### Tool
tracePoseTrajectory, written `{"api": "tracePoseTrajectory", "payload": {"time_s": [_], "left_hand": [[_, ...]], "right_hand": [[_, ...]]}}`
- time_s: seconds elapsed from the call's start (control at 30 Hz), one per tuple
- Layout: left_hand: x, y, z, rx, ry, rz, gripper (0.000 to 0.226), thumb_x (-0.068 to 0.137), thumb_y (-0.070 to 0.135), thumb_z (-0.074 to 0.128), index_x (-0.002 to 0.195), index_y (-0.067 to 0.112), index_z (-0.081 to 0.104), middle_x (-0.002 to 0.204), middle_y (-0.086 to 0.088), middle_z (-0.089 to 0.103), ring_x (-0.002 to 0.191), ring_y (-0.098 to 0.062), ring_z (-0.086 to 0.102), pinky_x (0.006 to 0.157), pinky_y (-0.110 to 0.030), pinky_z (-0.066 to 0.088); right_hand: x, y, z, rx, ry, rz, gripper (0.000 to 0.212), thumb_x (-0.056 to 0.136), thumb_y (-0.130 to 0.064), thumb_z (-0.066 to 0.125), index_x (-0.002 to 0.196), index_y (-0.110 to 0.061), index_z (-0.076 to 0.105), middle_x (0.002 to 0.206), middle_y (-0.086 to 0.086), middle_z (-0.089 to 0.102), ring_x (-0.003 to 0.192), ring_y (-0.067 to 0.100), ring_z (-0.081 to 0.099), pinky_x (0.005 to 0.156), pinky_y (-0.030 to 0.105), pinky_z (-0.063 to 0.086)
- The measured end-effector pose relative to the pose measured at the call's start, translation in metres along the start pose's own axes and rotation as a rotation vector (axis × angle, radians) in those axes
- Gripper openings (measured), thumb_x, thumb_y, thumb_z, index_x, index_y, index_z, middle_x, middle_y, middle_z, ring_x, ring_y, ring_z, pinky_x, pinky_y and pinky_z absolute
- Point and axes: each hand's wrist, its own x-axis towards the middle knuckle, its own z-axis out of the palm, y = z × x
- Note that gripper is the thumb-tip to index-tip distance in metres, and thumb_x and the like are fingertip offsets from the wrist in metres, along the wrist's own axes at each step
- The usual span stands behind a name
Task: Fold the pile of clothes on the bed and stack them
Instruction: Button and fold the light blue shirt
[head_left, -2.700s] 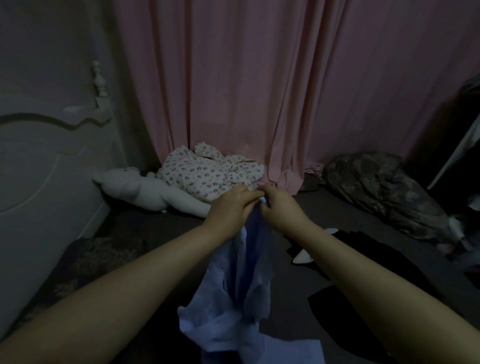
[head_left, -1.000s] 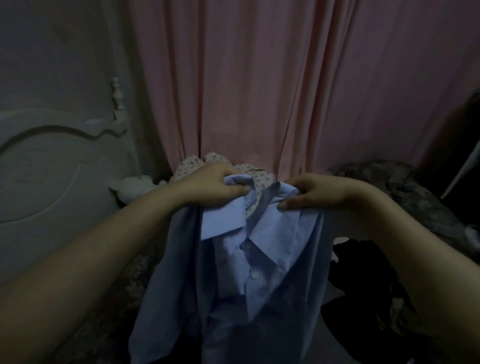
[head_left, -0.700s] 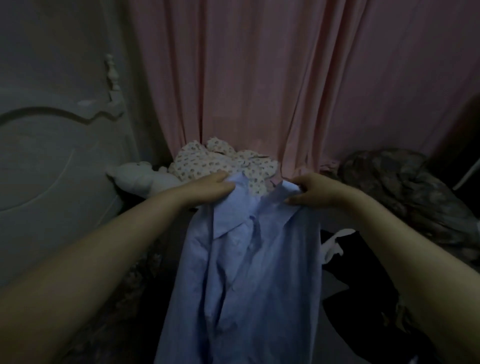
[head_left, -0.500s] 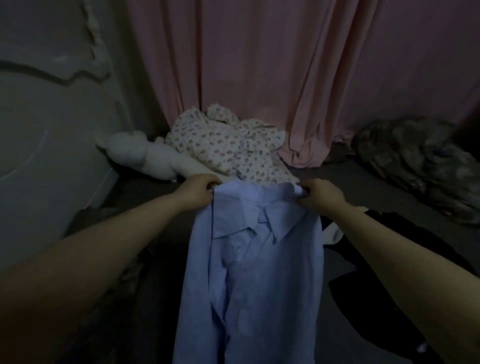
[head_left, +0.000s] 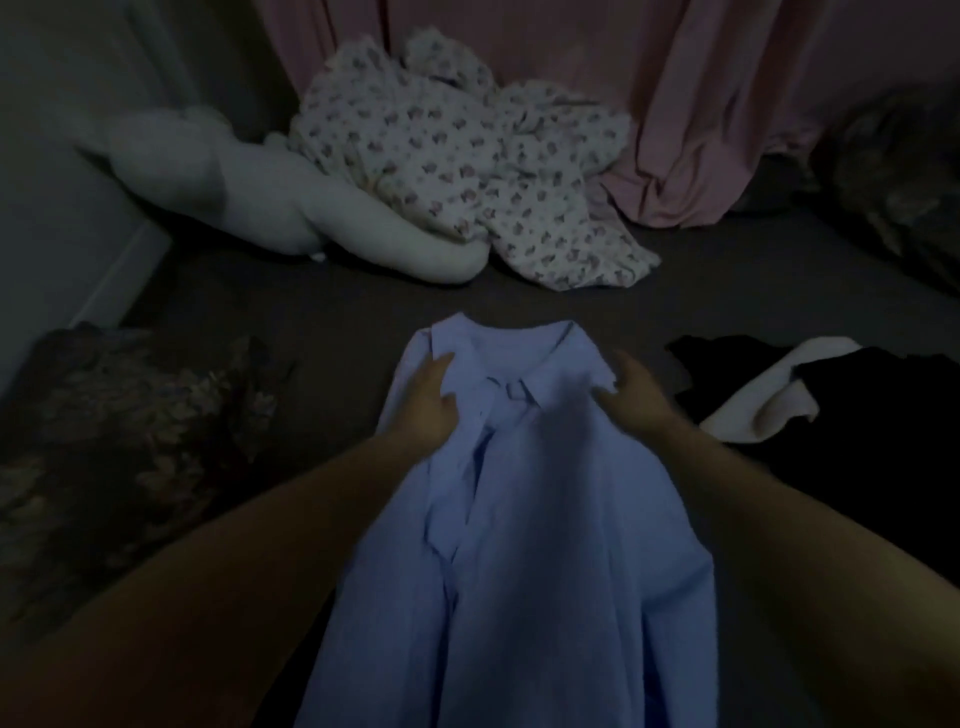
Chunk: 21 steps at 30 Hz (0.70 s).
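Where it hung a moment ago, the light blue collared cotton shirt (head_left: 519, 519) now lies on the dark grey bed (head_left: 322, 312); left hand (head_left: 423, 402) and right hand (head_left: 636, 397) rest loosely spread on its shoulders; no readable writing.

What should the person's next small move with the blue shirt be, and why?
Probably smooth the blue shirt flat. It lies collar-up on the bed, still rumpled, with the left hand and right hand by its collar.

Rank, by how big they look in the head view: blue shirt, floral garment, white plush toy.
1. blue shirt, largest, though closest to the camera, which inflates it.
2. floral garment.
3. white plush toy; partly under the floral garment, so unsure.
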Motion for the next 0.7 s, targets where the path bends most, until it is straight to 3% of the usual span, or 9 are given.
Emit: {"api": "tracePoseTrajectory", "payload": {"time_s": [0.13, 0.23, 0.3, 0.37, 0.47, 0.53, 0.57, 0.63, 0.7], "left_hand": [[-0.096, -0.076, 0.074, 0.120, -0.099, -0.023, 0.047, 0.092, 0.007, 0.051, 0.137, 0.006, 0.042, 0.143, -0.020, 0.038, 0.134, -0.035, 0.038, 0.110, -0.013, 0.016], [-0.180, -0.114, 0.112, 0.216, -0.190, -0.081, 0.050, 0.085, 0.019, 0.051, 0.134, 0.011, 0.044, 0.138, -0.013, 0.046, 0.124, -0.029, 0.049, 0.092, 0.006, 0.021], [-0.217, -0.137, 0.128, 0.239, -0.241, -0.082, 0.071, 0.074, 0.036, 0.048, 0.140, 0.012, 0.034, 0.136, -0.010, 0.047, 0.118, -0.024, 0.056, 0.094, -0.014, 0.041], [-0.238, -0.147, 0.138, 0.345, -0.291, -0.189, 0.088, 0.076, 0.044, 0.049, 0.149, 0.015, 0.010, 0.146, -0.006, 0.037, 0.128, -0.020, 0.048, 0.102, -0.026, 0.041], [-0.253, -0.138, 0.147, 0.438, -0.275, -0.221, 0.091, 0.072, 0.060, 0.040, 0.147, 0.018, 0.014, 0.141, -0.004, 0.048, 0.122, -0.027, 0.054, 0.091, -0.048, 0.048], [-0.263, -0.129, 0.152, 0.494, -0.296, -0.230, 0.081, 0.086, 0.061, 0.029, 0.150, 0.025, -0.005, 0.154, 0.009, 0.005, 0.144, -0.028, 0.019, 0.109, -0.060, 0.019], [-0.269, -0.127, 0.155, 0.455, -0.244, -0.209, 0.078, 0.090, 0.061, 0.024, 0.147, 0.028, -0.017, 0.147, 0.017, -0.013, 0.146, -0.025, -0.004, 0.112, -0.058, 0.001], [-0.279, -0.129, 0.159, 0.529, -0.208, -0.176, 0.079, 0.091, 0.063, 0.021, 0.144, 0.026, -0.025, 0.143, 0.018, -0.018, 0.142, -0.017, -0.019, 0.110, -0.049, -0.018], [-0.287, -0.132, 0.156, 0.489, -0.187, -0.198, 0.075, 0.092, 0.061, 0.013, 0.149, 0.016, -0.004, 0.153, 0.005, 0.004, 0.144, -0.013, -0.005, 0.113, -0.043, -0.017]], "right_hand": [[-0.073, 0.086, 0.090, 0.018, -0.139, 0.166, 0.043, 0.093, -0.010, 0.054, 0.132, 0.005, 0.043, 0.133, 0.023, 0.049, 0.123, 0.037, 0.048, 0.104, 0.036, 0.036], [-0.159, 0.129, 0.135, 0.037, -0.058, 0.157, 0.041, 0.088, -0.031, 0.050, 0.122, -0.009, 0.054, 0.116, 0.012, 0.058, 0.110, 0.027, 0.056, 0.093, 0.021, 0.037], [-0.207, 0.156, 0.157, -0.057, 0.021, 0.062, 0.035, 0.090, -0.036, 0.044, 0.112, -0.014, 0.058, 0.102, 0.015, 0.065, 0.097, 0.022, 0.056, 0.086, 0.024, 0.039], [-0.245, 0.172, 0.173, -0.138, 0.053, 0.092, 0.041, 0.095, -0.041, 0.040, 0.109, -0.012, 0.065, 0.099, 0.019, 0.067, 0.092, 0.024, 0.055, 0.085, 0.027, 0.042], [-0.293, 0.178, 0.177, -0.247, -0.062, 0.223, 0.045, 0.094, -0.051, 0.038, 0.105, -0.020, 0.068, 0.101, 0.012, 0.067, 0.087, 0.027, 0.066, 0.087, 0.026, 0.046], [-0.305, 0.171, 0.176, -0.221, -0.084, 0.338, 0.066, 0.091, -0.064, 0.020, 0.097, -0.016, 0.065, 0.089, 0.009, 0.066, 0.073, 0.027, 0.068, 0.068, 0.036, 0.055], [-0.311, 0.167, 0.175, -0.168, -0.056, 0.426, 0.066, 0.087, -0.065, 0.028, 0.095, -0.012, 0.066, 0.089, 0.013, 0.065, 0.075, 0.031, 0.068, 0.064, 0.044, 0.056], [-0.319, 0.157, 0.178, -0.127, 0.113, 0.524, 0.067, 0.069, -0.061, 0.052, 0.105, -0.006, 0.065, 0.104, 0.022, 0.063, 0.094, 0.039, 0.063, 0.077, 0.053, 0.053], [-0.326, 0.143, 0.179, -0.140, 0.098, 0.531, 0.071, 0.070, -0.057, 0.058, 0.123, -0.009, 0.055, 0.122, 0.018, 0.055, 0.106, 0.035, 0.056, 0.088, 0.043, 0.048]]}}
